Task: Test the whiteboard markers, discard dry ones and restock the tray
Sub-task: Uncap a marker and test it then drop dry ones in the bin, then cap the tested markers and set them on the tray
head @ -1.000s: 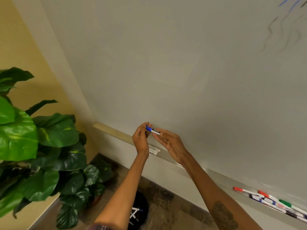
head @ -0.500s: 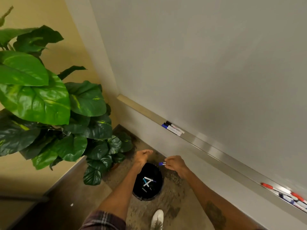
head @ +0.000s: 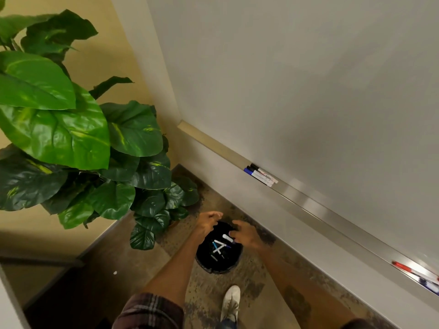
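Lower centre, I see my left hand [head: 209,222] loosely curled and empty above the black bin [head: 206,256]. My right hand [head: 245,235] has its fingertips at a marker [head: 227,238]; I cannot tell whether they pinch it.

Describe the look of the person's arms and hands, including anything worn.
The left arm has a dark plaid sleeve ending near the elbow, with the forearm bare. The right forearm is bare and carries a dark tattoo. The left hand and right hand wear no gloves.
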